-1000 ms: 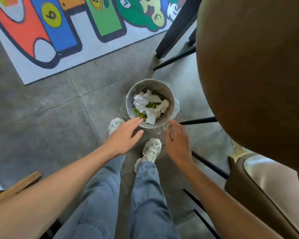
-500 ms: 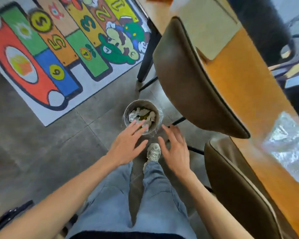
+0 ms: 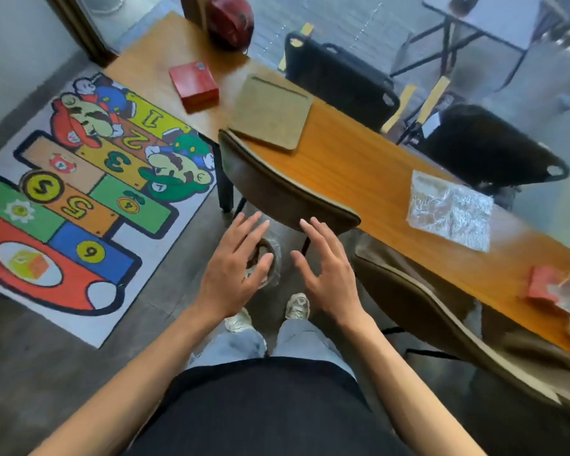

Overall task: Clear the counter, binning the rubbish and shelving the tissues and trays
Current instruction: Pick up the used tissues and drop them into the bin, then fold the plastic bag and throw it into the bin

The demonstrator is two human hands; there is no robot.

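Note:
My left hand (image 3: 236, 268) and my right hand (image 3: 326, 268) hover open and empty above the floor, fingers spread. The small round bin (image 3: 272, 258) stands on the floor, mostly hidden behind my left hand. On the wooden counter (image 3: 359, 166) lie a red box (image 3: 194, 84), an olive-green tray (image 3: 272, 111), a crumpled clear plastic bag (image 3: 449, 210) and, at the right edge, a small red item (image 3: 542, 284) beside blurred wrapping.
Two brown chairs (image 3: 283, 189) (image 3: 441, 320) are tucked against the counter's near side, two black chairs (image 3: 339, 77) at its far side. A colourful numbered floor mat (image 3: 79, 199) covers the left floor. A dark red helmet (image 3: 231, 19) sits at the counter's far end.
The view has risen from the bin to take in the counter. Both hands have lifted away from the bin, still empty.

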